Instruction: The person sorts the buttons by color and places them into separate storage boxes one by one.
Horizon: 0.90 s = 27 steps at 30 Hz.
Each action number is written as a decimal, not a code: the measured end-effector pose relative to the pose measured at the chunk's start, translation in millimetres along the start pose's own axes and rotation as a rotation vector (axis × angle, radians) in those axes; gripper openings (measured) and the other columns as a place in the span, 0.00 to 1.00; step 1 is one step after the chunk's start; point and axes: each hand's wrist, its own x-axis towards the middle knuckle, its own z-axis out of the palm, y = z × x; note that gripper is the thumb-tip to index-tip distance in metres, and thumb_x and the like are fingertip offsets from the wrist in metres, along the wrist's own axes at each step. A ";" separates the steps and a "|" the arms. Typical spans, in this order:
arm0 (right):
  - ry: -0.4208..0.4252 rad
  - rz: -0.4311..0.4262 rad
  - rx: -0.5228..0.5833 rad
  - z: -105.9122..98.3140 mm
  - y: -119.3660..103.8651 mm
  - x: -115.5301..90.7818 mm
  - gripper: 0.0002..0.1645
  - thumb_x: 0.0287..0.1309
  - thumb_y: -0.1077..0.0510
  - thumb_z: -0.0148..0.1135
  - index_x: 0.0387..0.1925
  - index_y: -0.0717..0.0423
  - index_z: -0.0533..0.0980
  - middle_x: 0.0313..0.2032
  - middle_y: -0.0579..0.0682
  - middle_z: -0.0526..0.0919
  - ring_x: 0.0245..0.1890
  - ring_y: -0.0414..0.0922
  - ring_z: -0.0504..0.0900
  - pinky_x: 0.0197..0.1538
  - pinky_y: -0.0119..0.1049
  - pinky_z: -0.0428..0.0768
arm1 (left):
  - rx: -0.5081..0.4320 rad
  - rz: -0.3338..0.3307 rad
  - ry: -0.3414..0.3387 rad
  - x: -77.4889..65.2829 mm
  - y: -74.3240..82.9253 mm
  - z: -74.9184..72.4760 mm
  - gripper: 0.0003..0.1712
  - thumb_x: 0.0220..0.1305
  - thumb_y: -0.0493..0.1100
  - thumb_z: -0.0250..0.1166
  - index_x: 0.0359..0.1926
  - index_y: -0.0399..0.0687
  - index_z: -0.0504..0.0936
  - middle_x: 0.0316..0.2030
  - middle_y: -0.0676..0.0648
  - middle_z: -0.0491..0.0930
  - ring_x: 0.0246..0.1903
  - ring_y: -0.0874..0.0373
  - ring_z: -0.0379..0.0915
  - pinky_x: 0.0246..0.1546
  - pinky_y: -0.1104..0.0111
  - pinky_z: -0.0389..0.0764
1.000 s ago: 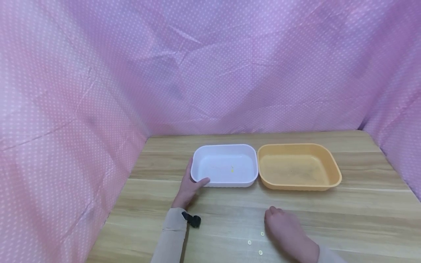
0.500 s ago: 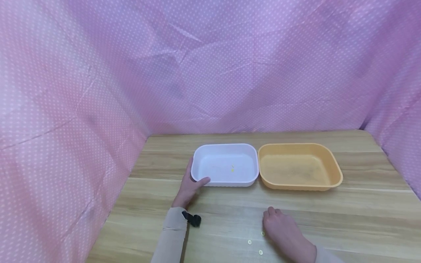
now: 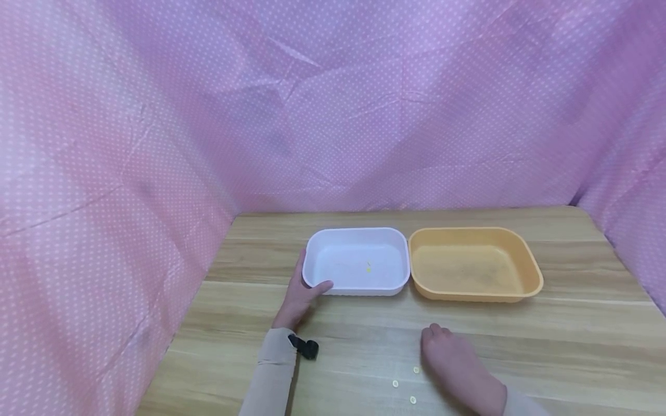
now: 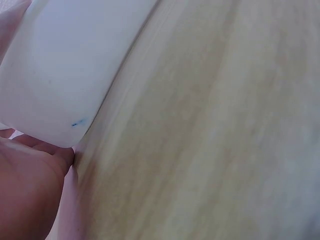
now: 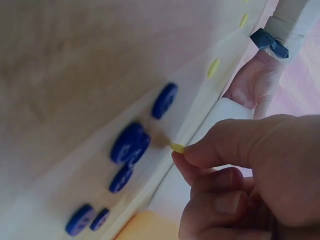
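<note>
My left hand [image 3: 298, 297] grips the near left corner of a white plastic basin [image 3: 359, 287], thumb over the rim and fingers along the outer wall. In the left wrist view the basin's side [image 4: 70, 65] fills the upper left, with the palm [image 4: 30, 185] below it. My right hand [image 3: 455, 364] is low over the table, in front of the orange basin [image 3: 476, 296]. In the right wrist view, its thumb and forefinger pinch a small yellow button [image 5: 177, 148]. Several blue buttons [image 5: 130, 142] lie close by on the tabletop, hidden behind the hand in the head view.
Three pale yellow buttons lie left of the right hand, one [image 3: 395, 383] farthest left. Small yellow pieces [image 3: 368, 269] sit inside the white basin, which stands side by side with the orange one. Pink dotted cloth [image 3: 364, 115] surrounds the wooden table [image 3: 234, 306].
The right hand has shifted slightly right and away from the body over the last half second. The left hand and both basins stay in place.
</note>
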 end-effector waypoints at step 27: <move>-0.264 0.574 1.222 -56.5 47.5 61.5 0.23 0.63 0.46 0.62 0.47 0.62 0.80 0.17 0.43 0.64 0.15 0.38 0.60 0.17 0.29 0.62 | 0.009 0.014 0.029 11.7 -29.9 -2.9 0.66 0.51 0.42 0.77 0.78 0.56 0.38 0.76 0.53 0.41 0.73 0.53 0.42 0.72 0.59 0.47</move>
